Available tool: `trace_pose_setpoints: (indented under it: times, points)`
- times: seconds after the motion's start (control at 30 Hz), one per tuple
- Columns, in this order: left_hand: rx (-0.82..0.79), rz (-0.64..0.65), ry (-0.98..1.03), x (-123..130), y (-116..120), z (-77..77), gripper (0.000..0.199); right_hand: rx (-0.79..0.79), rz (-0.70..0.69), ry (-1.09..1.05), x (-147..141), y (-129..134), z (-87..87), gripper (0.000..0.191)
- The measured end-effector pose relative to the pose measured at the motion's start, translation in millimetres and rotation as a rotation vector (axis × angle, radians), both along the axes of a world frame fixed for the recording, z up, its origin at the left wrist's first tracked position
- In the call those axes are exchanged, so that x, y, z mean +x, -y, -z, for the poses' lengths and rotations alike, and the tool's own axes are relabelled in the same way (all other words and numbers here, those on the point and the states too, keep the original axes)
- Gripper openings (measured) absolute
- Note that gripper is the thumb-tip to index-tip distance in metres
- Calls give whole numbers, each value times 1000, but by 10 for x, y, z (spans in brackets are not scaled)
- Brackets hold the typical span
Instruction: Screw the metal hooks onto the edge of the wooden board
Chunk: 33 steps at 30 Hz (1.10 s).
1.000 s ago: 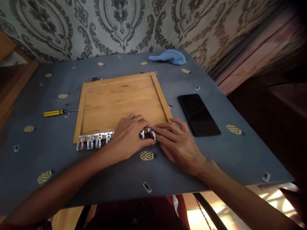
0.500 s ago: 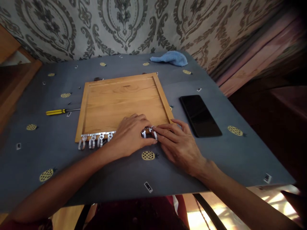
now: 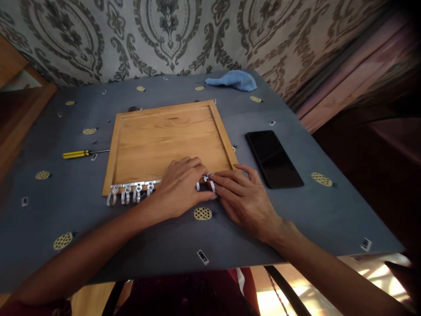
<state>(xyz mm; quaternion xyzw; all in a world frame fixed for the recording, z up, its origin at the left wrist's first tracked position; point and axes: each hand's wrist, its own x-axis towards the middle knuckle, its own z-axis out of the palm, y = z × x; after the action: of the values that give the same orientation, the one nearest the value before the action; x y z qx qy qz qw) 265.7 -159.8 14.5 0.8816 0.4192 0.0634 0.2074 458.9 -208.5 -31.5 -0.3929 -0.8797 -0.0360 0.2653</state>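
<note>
Tan board (image 3: 171,140), silver hooks (image 3: 138,187), pineapple-print tablecloth (image 3: 158,250)

Shiny metal hooks (image 3: 138,192), wooden panel (image 3: 171,141)

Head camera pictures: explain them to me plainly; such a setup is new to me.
No machine here: a person's bare left hand and right hand do the work. One camera, worn on the head, looks forward and down. On the patterned tablecloth lies a framed wooden panel, with a strip of metal hooks along its near edge. Both hands are at the strip's right part; how firmly either grips is hidden. Left of the panel lies a yellow-handled screwdriver, right of it a black phone, behind it a blue cloth.
</note>
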Motion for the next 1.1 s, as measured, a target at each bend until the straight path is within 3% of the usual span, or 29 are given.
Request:
trace_pose_setpoints:
  times: [0.6, 1.1]
  points:
    - [-70, 30, 49, -8, -70, 5, 28, 1, 6, -11, -23, 18, -5, 35]
    - [-59, 7, 49, -19, -43, 9, 26, -8, -51, -17, -4, -23, -18, 25]
